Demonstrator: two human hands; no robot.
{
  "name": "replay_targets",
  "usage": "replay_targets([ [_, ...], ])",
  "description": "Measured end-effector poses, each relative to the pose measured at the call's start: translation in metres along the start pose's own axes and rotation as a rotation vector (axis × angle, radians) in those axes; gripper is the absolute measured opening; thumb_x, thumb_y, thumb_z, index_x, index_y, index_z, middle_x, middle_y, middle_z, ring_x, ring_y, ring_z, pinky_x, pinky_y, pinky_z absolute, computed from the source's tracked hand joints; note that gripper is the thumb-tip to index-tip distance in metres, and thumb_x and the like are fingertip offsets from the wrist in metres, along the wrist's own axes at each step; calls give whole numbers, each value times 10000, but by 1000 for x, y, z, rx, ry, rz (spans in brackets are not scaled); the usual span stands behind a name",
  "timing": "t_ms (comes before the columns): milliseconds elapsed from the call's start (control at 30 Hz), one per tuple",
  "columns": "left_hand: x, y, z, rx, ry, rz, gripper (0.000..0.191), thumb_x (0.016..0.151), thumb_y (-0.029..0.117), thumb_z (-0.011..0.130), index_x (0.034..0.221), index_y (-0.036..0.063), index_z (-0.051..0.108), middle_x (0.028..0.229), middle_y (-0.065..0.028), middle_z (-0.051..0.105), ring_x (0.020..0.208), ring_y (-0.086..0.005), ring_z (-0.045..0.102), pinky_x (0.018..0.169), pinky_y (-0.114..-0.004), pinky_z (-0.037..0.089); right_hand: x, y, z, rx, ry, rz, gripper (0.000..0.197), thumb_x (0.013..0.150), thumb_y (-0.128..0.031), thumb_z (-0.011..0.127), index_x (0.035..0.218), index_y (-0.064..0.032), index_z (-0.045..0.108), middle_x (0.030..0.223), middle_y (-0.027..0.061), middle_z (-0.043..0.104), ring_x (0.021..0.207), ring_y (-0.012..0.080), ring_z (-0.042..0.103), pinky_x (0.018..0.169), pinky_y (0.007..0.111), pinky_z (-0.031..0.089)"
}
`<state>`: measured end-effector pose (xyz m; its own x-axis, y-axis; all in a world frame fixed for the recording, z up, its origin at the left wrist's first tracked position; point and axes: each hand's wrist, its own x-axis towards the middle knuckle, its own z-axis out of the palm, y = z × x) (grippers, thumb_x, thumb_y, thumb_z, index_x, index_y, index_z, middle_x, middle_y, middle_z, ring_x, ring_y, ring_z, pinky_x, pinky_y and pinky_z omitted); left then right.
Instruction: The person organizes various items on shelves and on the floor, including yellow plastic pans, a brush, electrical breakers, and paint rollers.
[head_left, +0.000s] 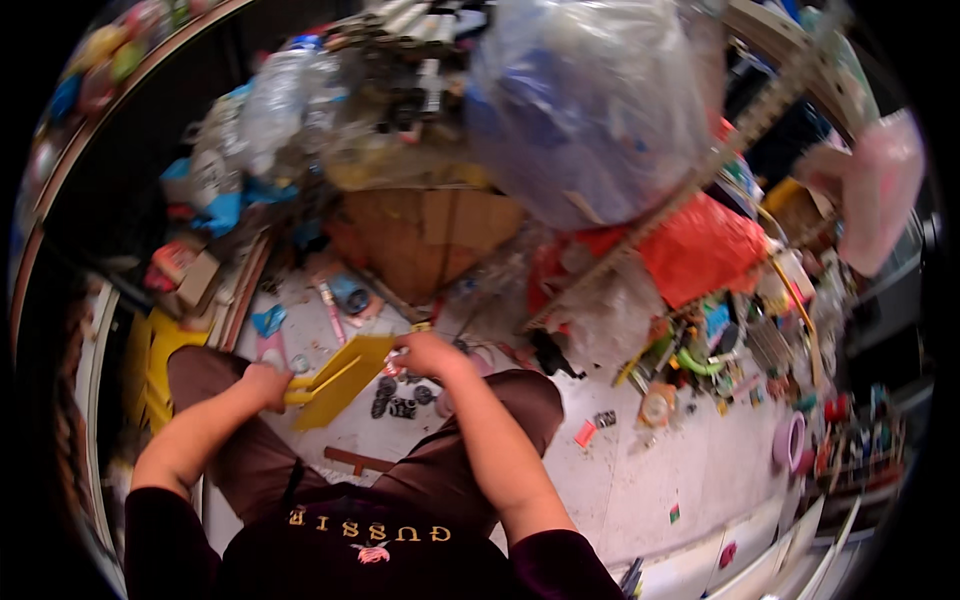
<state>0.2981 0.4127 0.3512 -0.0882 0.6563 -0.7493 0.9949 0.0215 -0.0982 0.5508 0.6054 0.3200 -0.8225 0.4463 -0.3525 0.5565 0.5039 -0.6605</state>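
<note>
Between my bent knees I see a yellow plastic panel (345, 379) with a raised rib, tilted above the floor. My left hand (266, 386) grips its narrow left end. My right hand (431, 355) has its curled fingers at the panel's far right corner; blur hides whether they pinch it. Below the panel, small black wheel-like parts (401, 406) lie on the floor. A pink-handled tool (331, 304) and a blue round part (352, 296) rest just beyond. Near my left hand are a blue-topped pink item (270, 330) and a small clear piece (300, 364).
A cardboard box (427, 240) stands ahead, with a large filled plastic bag (585, 112) and a red bag (705, 247) to its right. A slotted metal bar (645, 229) slants across. Small scrap (720, 352) is heaped at right; yellow plastic (157, 367) leans at left.
</note>
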Motion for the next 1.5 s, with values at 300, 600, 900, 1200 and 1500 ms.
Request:
replay_targets([
  [300, -63, 15, 2, -1436, -6, 70, 598, 718, 92, 674, 1244, 64, 390, 895, -71, 569, 617, -137, 555, 434, -271, 459, -28, -12, -49, 414, 695, -47, 352, 785, -161, 621, 1115, -48, 579, 877, 124, 650, 793, 200, 619, 740, 301, 477],
  [600, -116, 38, -36, -2079, 277, 132, 474, 765, 93, 653, 1161, 113, 394, 725, -33, 514, 495, -114, 500, 441, -293, 463, -18, 29, -46, 679, 743, 28, 279, 793, -58, 607, 1069, -20, 618, 826, 46, 605, 692, 105, 567, 633, 236, 470],
  [900, -193, -30, 3, -2586, 407, 252, 328, 794, 93, 618, 1033, 148, 401, 746, -61, 530, 542, -147, 534, 511, -329, 493, -15, -15, -49, 645, 588, -37, 289, 824, -51, 569, 1110, -13, 580, 809, 59, 599, 639, 113, 568, 572, 238, 470],
  [1200, -187, -41, 137, -2956, 570, 5, 241, 792, 116, 600, 968, 129, 435, 719, -62, 503, 541, -165, 496, 542, -355, 465, -18, 7, -39, 568, 530, -23, 260, 822, -38, 565, 1078, 3, 590, 827, 68, 614, 650, 107, 558, 580, 234, 458],
  [1500, -115, -132, 259, -3060, 886, -225, 227, 754, 132, 617, 891, 89, 441, 668, -62, 505, 528, -164, 494, 523, -345, 465, -24, -3, -20, 380, 296, 243, 246, 807, -66, 577, 1036, 22, 603, 755, 87, 636, 611, 143, 596, 582, 272, 483],
])
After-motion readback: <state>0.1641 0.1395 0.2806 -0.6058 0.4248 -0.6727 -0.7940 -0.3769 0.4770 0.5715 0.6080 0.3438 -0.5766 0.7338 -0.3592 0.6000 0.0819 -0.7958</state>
